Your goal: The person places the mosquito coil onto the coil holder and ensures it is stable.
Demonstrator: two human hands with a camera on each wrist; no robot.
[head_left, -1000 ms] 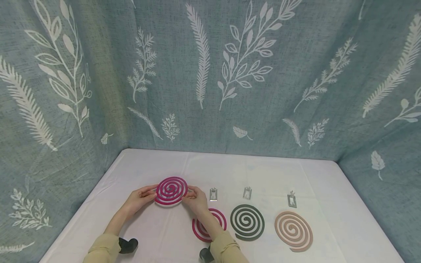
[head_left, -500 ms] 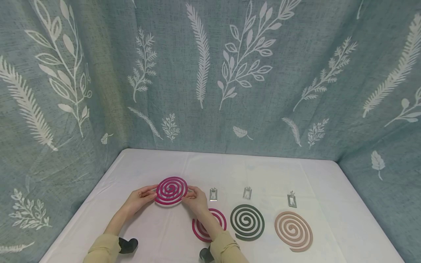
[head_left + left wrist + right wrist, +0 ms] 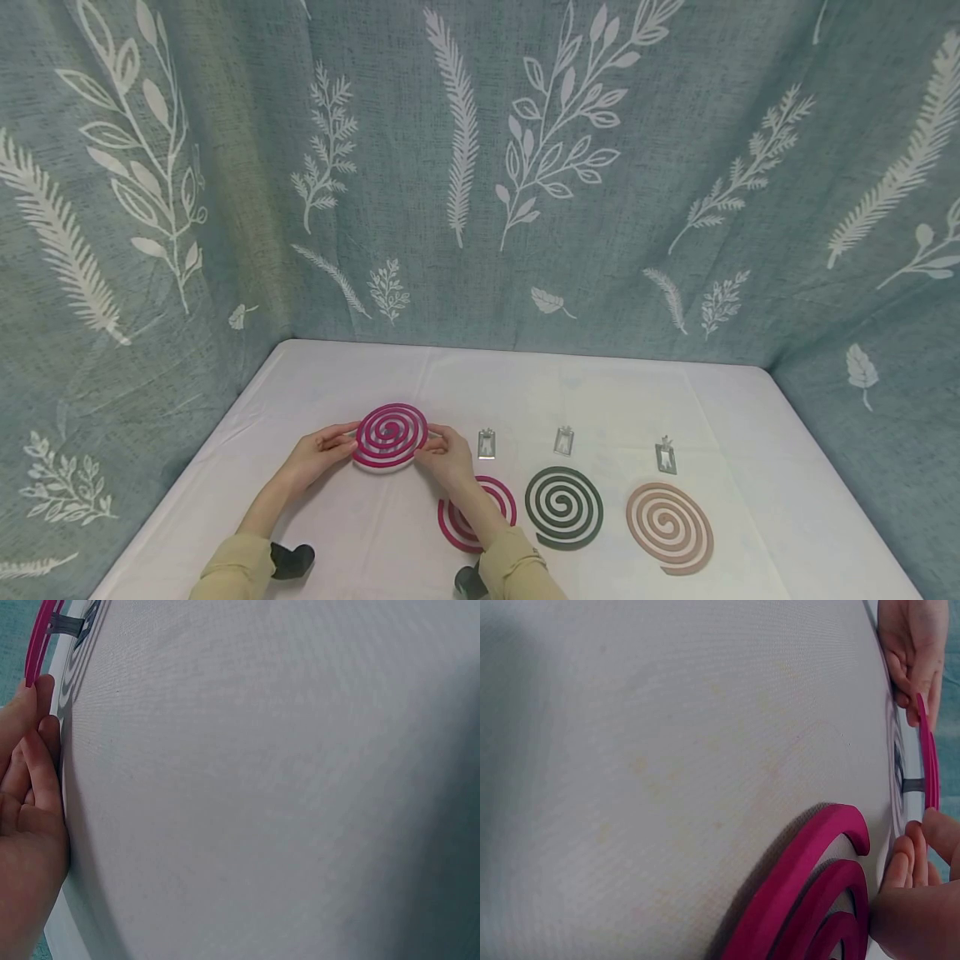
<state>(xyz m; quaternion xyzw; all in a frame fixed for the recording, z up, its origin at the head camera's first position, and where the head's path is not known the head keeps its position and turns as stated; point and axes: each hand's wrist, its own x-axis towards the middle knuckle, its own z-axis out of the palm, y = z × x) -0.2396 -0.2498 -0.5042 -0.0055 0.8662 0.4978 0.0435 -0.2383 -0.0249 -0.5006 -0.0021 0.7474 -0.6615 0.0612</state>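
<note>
In the head view a pink mosquito coil (image 3: 390, 430) is raised flat over the left-centre of the white table. My left hand (image 3: 307, 461) pinches its left edge between thumb and fingers. On the opposite edge my right hand (image 3: 450, 461) grips it the same way. Beneath the coil's middle, the left wrist view reveals a grey metal stand (image 3: 66, 625) reaching down to the tabletop; the right wrist view also has this stand (image 3: 913, 784). A second pink coil (image 3: 787, 877) lies flat under my right forearm, which hides part of it.
To the right lie a dark green coil (image 3: 561, 500) and a tan coil (image 3: 665, 523). Behind the flat coils are three small metal stands: one left (image 3: 487, 433), one middle (image 3: 564, 430) and one right (image 3: 666, 470). A patterned blue-green curtain (image 3: 480, 292) surrounds the table.
</note>
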